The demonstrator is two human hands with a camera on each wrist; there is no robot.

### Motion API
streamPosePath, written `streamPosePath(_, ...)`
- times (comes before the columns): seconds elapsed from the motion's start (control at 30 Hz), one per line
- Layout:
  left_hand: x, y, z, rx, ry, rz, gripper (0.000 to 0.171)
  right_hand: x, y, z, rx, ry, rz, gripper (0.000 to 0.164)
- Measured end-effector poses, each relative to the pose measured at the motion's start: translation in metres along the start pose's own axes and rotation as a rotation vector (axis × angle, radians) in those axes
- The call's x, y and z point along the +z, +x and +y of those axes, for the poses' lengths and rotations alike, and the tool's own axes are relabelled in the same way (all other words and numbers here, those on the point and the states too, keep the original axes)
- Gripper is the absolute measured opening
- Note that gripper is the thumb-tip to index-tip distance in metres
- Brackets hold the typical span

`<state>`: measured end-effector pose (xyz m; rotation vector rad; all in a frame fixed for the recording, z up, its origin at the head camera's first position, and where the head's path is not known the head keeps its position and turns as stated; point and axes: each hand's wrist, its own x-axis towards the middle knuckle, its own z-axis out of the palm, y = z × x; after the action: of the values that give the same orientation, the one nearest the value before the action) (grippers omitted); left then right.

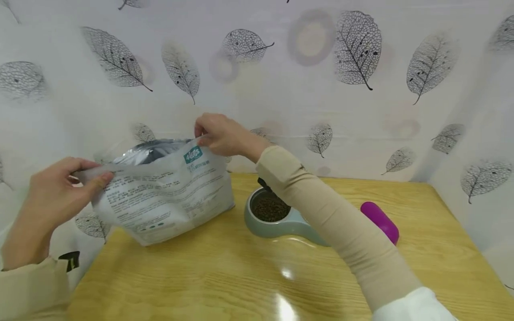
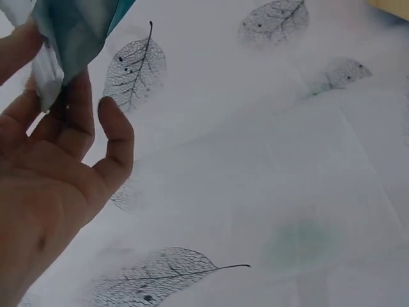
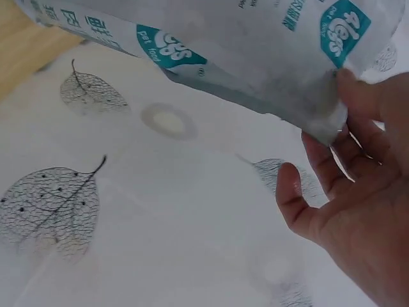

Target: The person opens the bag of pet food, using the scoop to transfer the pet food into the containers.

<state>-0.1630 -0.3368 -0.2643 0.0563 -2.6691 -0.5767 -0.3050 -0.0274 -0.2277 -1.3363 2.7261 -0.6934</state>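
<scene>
A white pet food bag (image 1: 168, 196) with teal labels leans over the table's left part, its silvery inside showing at the open top. My left hand (image 1: 60, 191) pinches the bag's top left corner between thumb and fingers. At the opposite top corner, my right hand (image 1: 221, 133) grips the bag edge. The left wrist view shows the left hand (image 2: 57, 153) on a teal and white corner of the bag (image 2: 77, 38). In the right wrist view, thumb and fingers of the right hand (image 3: 364, 160) hold the other corner, beside a teal "4legs" label.
A pale blue-green double pet bowl (image 1: 261, 227) stands right of the bag, brown kibble (image 1: 270, 208) in its left dish; my right forearm hides much of its other side. Farther right lies a magenta rounded object (image 1: 379, 220). A leaf-patterned sheet (image 1: 257, 80) hangs behind the wooden table (image 1: 225, 281).
</scene>
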Motion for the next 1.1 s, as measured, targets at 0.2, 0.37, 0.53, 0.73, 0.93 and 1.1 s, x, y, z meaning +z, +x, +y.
streamPosePath(0.2, 0.007, 0.006, 0.022, 0.138, 0.033, 0.01, 0.036, -0.001, 0.001, -0.02, -0.014, -0.088, -0.042, 0.032)
streamPosePath(0.37, 0.016, 0.006, 0.021, 0.209, -0.011, 0.159, 0.013, 0.002, 0.003, -0.016, -0.009, -0.062, -0.017, 0.014)
streamPosePath(0.53, 0.024, 0.005, 0.015, 0.323, -0.019, 0.288, 0.009, 0.006, 0.004, -0.012, -0.081, -0.177, -0.028, 0.013)
streamPosePath(0.73, 0.011, -0.003, 0.03, 0.25, 0.039, 0.096, 0.038, 0.009, -0.002, -0.02, -0.052, -0.295, -0.025, 0.022)
streamPosePath(0.93, 0.017, -0.001, 0.045, 0.212, 0.021, 0.075, 0.055, 0.016, 0.002, -0.03, -0.08, -0.214, 0.018, 0.028)
streamPosePath(1.1, 0.029, 0.002, 0.042, 0.266, -0.015, 0.214, 0.021, 0.022, 0.004, -0.019, -0.115, -0.042, 0.125, 0.012)
